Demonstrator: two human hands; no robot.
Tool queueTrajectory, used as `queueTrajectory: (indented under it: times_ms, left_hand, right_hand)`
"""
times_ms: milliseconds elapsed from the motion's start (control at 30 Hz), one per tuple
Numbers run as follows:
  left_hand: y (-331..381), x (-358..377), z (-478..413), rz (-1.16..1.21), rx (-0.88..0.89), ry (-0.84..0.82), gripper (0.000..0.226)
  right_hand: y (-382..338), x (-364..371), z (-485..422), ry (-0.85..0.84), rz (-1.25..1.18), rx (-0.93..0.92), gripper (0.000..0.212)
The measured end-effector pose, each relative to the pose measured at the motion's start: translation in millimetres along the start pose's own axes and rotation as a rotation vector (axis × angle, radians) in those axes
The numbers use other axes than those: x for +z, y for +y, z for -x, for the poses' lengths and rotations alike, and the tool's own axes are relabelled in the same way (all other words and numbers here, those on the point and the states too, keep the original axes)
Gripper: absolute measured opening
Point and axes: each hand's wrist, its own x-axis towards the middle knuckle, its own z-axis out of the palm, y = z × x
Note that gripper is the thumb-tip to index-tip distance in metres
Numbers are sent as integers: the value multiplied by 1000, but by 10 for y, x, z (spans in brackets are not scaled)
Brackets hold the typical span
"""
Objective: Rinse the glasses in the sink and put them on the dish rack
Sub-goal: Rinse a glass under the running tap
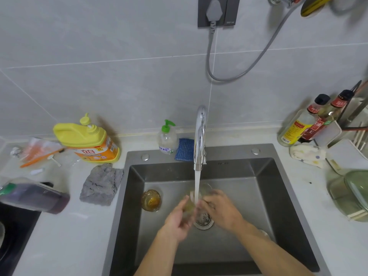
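— What are the hands doing?
— Both are down in the sink [133,206], meeting under the running water [197,182]. The left hand [178,219] has its fingers bent up against the near side of a clear glass [206,191]. The right hand [221,210] curls its fingers over the other side, so the two grip it between them. The spot is blurred, so I cannot tell just how each finger lies.
— Where is that glass?
— Held over the drain [204,222], right in the stream.
— Any other glass?
— An amber glass [150,200] stands upright on the basin floor to the left, apart from the hands.
— And farther back?
— The chrome tap [200,136] arches over the basin. Behind the rim stands a pump bottle with a green top [167,140], and just beside it a blue sponge [185,149]. On the left counter lie a grey cloth [101,186] and a yellow detergent jug [87,140]. On the right are sauce bottles [302,126] and the dish rack [358,110] at the frame's edge
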Motion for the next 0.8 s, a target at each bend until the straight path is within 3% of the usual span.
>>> queueTrajectory:
  times_ms: [167, 300, 400, 467, 567, 700, 800]
  left_hand:
    - [-169, 36, -32, -64, 37, -44, 42]
    - [-190, 145, -21, -13, 62, -32, 39]
    - [-143, 170, -29, -28, 41, -67, 42]
    - [-133, 184, -35, -89, 52, -82, 51]
    - [-155, 184, -81, -287, 137, 9, 49]
    - [-244, 117, -275, -555, 354, 87, 72]
    - [-208, 141, -223, -457, 365, 33, 84]
  right_hand:
    - [-139, -56, -19, -54, -155, 141, 41]
    - [-234, 102, -33, 164, -443, 183, 12]
    - [-295, 130, -52, 188, -666, 231, 77]
    - [-361, 151, -69, 167, -827, 329, 99]
    - [-431, 222, -134, 213, -948, 442, 82]
    - [-482, 232, -137, 191, -745, 435, 71]
    - [-448, 260, -70, 87, -719, 372, 76]
